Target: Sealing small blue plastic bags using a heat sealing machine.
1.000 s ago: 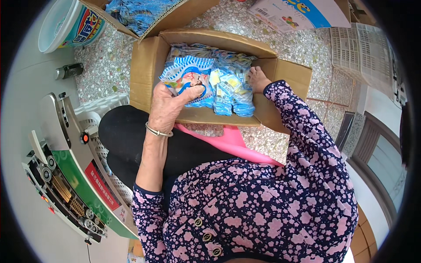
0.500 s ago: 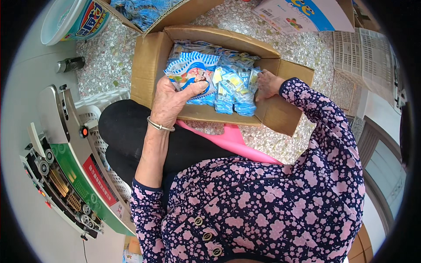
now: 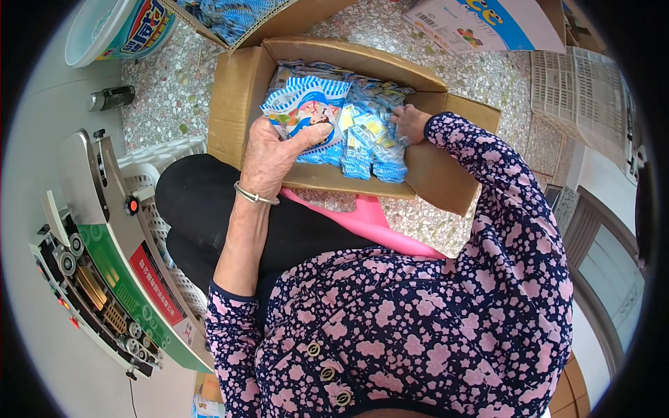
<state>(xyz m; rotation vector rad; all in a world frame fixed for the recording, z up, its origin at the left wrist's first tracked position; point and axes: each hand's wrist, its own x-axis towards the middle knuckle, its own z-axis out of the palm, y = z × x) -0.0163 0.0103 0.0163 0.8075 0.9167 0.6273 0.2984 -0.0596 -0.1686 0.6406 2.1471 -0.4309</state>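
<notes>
My left hand (image 3: 275,155) is closed on a blue-and-white printed plastic packet (image 3: 310,104), its thumb across the front. More than one packet may be in that grip, as striped edges overlap behind it. Below lies an open brown cardboard box (image 3: 244,104) with several small blue-and-white packets (image 3: 373,132) showing pale yellow patches. Inside the box's right part, my right hand (image 3: 411,124) rests against these packets with its fingers curled down. Whatever those fingertips grip is hidden.
Another cardboard box (image 3: 293,24) of blue packets stands behind. A white tub (image 3: 97,35) and a dark cylinder (image 3: 113,98) are at the far left. A machine with a green panel (image 3: 118,279) stands left. A white plastic crate (image 3: 582,97) is at right, and a pink plastic piece (image 3: 376,223) lies below the box.
My right hand has moved left and slightly away from me, further over the packets in the box. My left hand keeps its hold on the packet, nearly in place.
</notes>
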